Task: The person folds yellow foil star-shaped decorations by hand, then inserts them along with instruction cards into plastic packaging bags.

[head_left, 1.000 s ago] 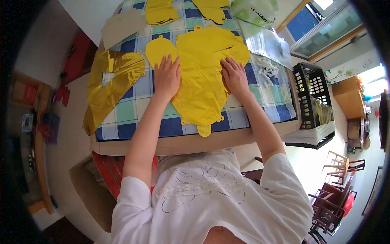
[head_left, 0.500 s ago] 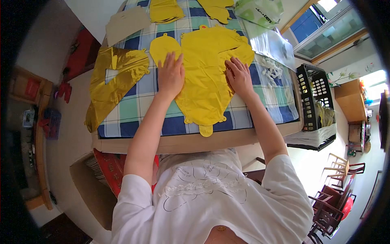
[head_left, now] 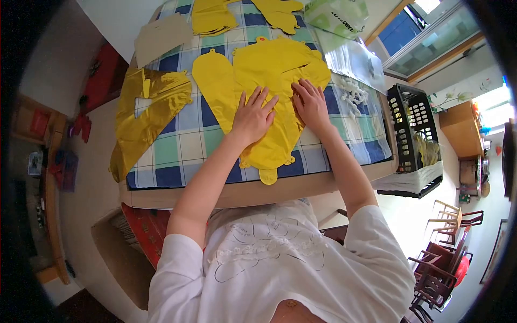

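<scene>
A flat yellow foil piece (head_left: 264,70) lies on the checked cloth (head_left: 183,132) in front of me, with lobes at its sides and a small tab at its near end. My left hand (head_left: 253,116) rests palm down on its middle, fingers spread. On its right part lies my right hand (head_left: 311,105), fingers slightly bent and apart, near a fold. Neither hand holds anything. Left of the piece is a shiny gold foil piece (head_left: 145,118) with a cut-out.
More yellow foil pieces (head_left: 215,19) and a cardboard sheet (head_left: 161,40) lie at the far side. A green and white bag (head_left: 339,16), clear plastic (head_left: 355,62) and white strings (head_left: 353,94) are at the right. A black crate (head_left: 412,124) stands beyond the table's right edge.
My left hand has moved right, from the left lobe to the middle of the yellow piece. The left lobe now lies farther out, showing more of its length. My right hand has shifted slightly.
</scene>
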{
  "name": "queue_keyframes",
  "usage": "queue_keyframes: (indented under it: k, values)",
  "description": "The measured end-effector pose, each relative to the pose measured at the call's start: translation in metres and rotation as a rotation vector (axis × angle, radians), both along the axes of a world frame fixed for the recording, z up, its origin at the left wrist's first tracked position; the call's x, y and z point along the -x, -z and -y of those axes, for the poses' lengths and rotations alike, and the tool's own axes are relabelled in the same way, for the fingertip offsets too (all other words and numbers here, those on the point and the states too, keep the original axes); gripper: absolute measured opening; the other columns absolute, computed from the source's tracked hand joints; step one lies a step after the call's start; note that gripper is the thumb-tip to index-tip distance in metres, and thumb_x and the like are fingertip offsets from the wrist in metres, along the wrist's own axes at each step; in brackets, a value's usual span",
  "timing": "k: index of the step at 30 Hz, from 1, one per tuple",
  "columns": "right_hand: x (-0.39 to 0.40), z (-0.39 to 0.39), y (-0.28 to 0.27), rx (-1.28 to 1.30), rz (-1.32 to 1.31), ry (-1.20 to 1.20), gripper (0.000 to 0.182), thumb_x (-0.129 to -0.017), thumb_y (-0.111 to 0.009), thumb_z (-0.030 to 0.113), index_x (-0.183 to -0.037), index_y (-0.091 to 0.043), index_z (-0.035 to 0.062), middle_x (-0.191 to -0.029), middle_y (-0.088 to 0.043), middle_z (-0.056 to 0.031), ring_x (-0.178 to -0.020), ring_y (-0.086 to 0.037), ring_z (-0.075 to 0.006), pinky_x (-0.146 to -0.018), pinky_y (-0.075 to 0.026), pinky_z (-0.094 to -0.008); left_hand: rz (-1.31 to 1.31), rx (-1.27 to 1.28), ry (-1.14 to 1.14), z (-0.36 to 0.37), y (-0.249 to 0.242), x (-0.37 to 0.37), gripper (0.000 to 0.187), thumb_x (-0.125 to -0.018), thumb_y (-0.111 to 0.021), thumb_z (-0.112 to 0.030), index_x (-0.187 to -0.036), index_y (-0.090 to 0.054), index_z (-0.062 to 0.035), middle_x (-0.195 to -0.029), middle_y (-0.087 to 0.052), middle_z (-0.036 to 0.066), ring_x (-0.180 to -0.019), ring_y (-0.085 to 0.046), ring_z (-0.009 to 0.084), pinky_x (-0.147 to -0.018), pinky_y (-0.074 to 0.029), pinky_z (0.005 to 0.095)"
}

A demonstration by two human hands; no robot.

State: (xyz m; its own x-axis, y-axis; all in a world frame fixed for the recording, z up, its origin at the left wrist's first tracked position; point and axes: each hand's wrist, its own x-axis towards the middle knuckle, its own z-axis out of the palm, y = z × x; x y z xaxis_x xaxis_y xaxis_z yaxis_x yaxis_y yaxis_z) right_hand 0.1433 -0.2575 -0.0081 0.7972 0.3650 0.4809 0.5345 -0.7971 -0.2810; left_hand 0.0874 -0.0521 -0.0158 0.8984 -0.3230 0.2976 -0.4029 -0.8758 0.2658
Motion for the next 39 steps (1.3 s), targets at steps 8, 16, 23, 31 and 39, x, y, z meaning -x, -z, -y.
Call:
queue_keyframes:
  k: [8,16,23,31,39]
  values:
    - [-0.002,0.0,0.0,0.005,-0.022,0.002,0.032,-0.09,-0.056,0.022,-0.119,-0.057,0.0091,-0.131,-0.053,-0.0136,-0.129,-0.043,-0.0304,-0.107,-0.03,-0.0519,-0.001,0.008,-0.006,0.0,0.001,-0.002,0.044,-0.095,-0.047,-0.031,-0.136,-0.047,-0.0179,-0.148,-0.035,0.013,-0.138,-0.029,0.0297,-0.113,-0.02,0.0531]
    - [-0.005,0.009,-0.004,-0.073,-0.006,0.338,0.03,-0.086,-0.06,0.03,-0.105,-0.059,0.0072,-0.101,-0.061,-0.0116,-0.099,-0.056,-0.0318,-0.083,-0.041,-0.0491,-0.02,-0.019,-0.008,-0.001,-0.003,-0.001,0.045,-0.096,-0.045,-0.032,-0.138,-0.045,-0.0175,-0.148,-0.035,0.013,-0.139,-0.028,0.0297,-0.113,-0.019,0.0524]
    - [-0.019,0.011,-0.009,-0.115,-0.295,0.355,0.025,-0.082,-0.061,0.03,-0.086,-0.06,0.0054,-0.09,-0.064,-0.0122,-0.091,-0.059,-0.0331,-0.075,-0.042,-0.0469,-0.033,-0.015,-0.01,0.0,-0.005,0.0,0.045,-0.096,-0.044,-0.032,-0.139,-0.044,-0.018,-0.149,-0.034,0.012,-0.139,-0.027,0.0286,-0.113,-0.019,0.0522]
    - [-0.023,0.012,-0.004,-0.117,-0.3,0.357,0.025,-0.08,-0.059,0.027,-0.086,-0.059,0.0032,-0.092,-0.063,-0.0157,-0.092,-0.058,-0.0345,-0.075,-0.044,-0.0472,-0.044,-0.029,-0.01,0.0,-0.003,-0.001,0.045,-0.095,-0.044,-0.032,-0.139,-0.044,-0.0189,-0.149,-0.034,0.012,-0.14,-0.027,0.0279,-0.113,-0.019,0.0518]
    - [-0.024,0.014,-0.004,-0.135,-0.28,0.336,0.025,-0.08,-0.06,0.026,-0.084,-0.059,0.0017,-0.087,-0.063,-0.0165,-0.087,-0.06,-0.035,-0.072,-0.046,-0.0458,-0.05,-0.051,0.003,0.0,-0.003,-0.001,0.046,-0.096,-0.042,-0.034,-0.14,-0.042,-0.0194,-0.15,-0.032,0.011,-0.14,-0.026,0.0277,-0.113,-0.019,0.0517]
